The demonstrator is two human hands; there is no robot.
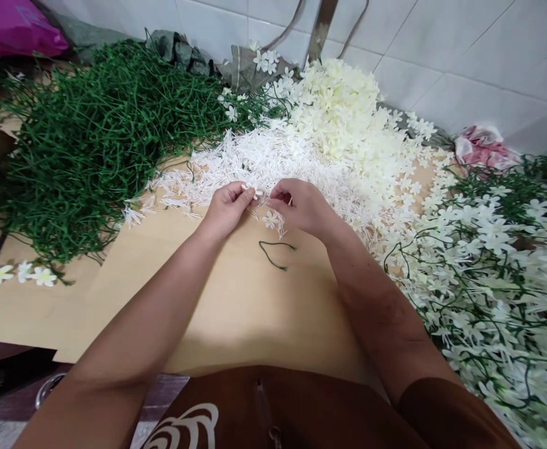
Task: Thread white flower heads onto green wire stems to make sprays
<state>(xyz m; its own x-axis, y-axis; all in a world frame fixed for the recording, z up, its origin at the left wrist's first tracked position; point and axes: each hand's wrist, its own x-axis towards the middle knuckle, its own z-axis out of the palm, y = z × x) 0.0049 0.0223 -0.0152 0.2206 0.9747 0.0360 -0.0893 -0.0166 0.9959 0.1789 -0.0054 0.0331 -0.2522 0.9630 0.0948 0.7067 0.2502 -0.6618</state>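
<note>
Stamen sprig [251,188], spiky white plastic, pinched in your left hand [226,211]; right hand [304,206] curled, fingertips nipping a soft cream flower [270,219].

Nothing readable in this one: no labels, brands, numbers or signs. The closest thing is a white swirl print [186,427] on the brown garment [310,405] at the bottom edge, and that's a curly pattern cut off by the frame, not letters. The pink bag [15,28] in the top left corner shows no print I can make out either.
</note>
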